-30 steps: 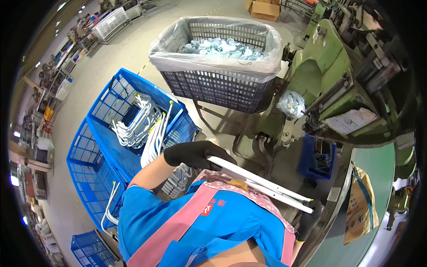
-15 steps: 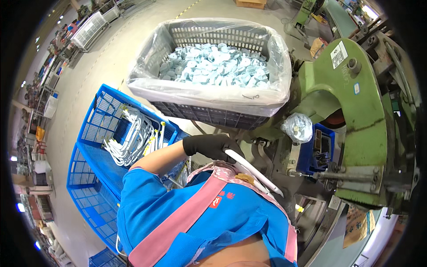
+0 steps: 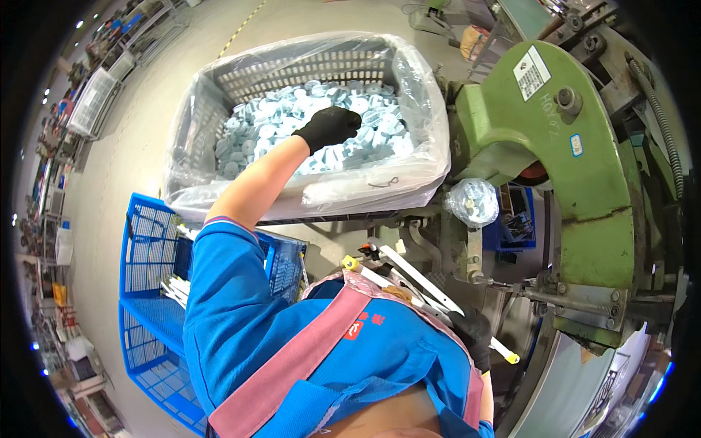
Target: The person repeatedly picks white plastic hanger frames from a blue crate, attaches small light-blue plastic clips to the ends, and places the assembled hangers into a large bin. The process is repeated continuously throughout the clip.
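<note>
My left hand [image 3: 328, 129], in a black glove, is over the lined crate [image 3: 241, 204], above its heap of pale blue plastic pieces [image 3: 281, 109]. Its fingers are curled; what they hold, if anything, is hidden. Low on the right, my right hand [image 3: 473, 332], also gloved in black, is closed around white tubes [image 3: 420, 274]. The tubes slant across in front of my body. One yellow tip [image 3: 350, 262] shows at their upper left end and another [image 3: 513, 358] beyond the right hand.
A green press [image 3: 584, 160] stands on the right, with a clear bag of small parts [image 3: 473, 203] beside it. Behind the bag is a blue bin [image 3: 520, 237] of tools. Blue mesh baskets [image 3: 150, 306] with white tubes stand at the left.
My left hand has left the white tubes and reached up and forward over the crate. The right hand still holds the tubes. The view has shifted, moving the crate left in the picture.
</note>
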`<state>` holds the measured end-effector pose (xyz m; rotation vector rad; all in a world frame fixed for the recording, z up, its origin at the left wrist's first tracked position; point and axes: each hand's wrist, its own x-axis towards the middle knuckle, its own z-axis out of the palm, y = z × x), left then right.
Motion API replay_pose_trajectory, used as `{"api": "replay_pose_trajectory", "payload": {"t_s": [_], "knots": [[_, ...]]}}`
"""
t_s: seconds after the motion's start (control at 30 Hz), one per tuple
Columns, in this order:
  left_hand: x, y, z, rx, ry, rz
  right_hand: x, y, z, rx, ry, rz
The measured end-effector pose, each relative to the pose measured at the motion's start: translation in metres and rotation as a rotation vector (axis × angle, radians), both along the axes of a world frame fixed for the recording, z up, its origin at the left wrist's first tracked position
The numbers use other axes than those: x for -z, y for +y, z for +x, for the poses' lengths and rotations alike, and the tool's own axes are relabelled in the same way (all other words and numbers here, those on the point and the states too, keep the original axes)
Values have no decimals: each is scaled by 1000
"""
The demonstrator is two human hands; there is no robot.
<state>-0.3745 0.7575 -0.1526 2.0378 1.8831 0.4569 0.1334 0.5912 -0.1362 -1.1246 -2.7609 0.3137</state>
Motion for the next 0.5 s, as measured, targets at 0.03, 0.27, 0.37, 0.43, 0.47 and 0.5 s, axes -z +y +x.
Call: {"api": "replay_pose_trajectory", "payload": {"t_s": [0.03,0.27,0.37,0.43,0.47,0.5], "knots": [[13,10,-1,55,49,10,-1,-3,-1,28,34,-29],[62,29,12,138,-54,-187,14,-19,-6,262,60,-173],[59,27,14,71,-118,-174,22,-21,-5,277,84,-169],[57,28,15,93,-159,-143,27,-21,-5,269,105,-172],[58,29,16,101,-230,-114,28,-20,-4,259,113,-178],[59,31,16,64,-266,-76,30,-19,-4,250,122,-184]]}}
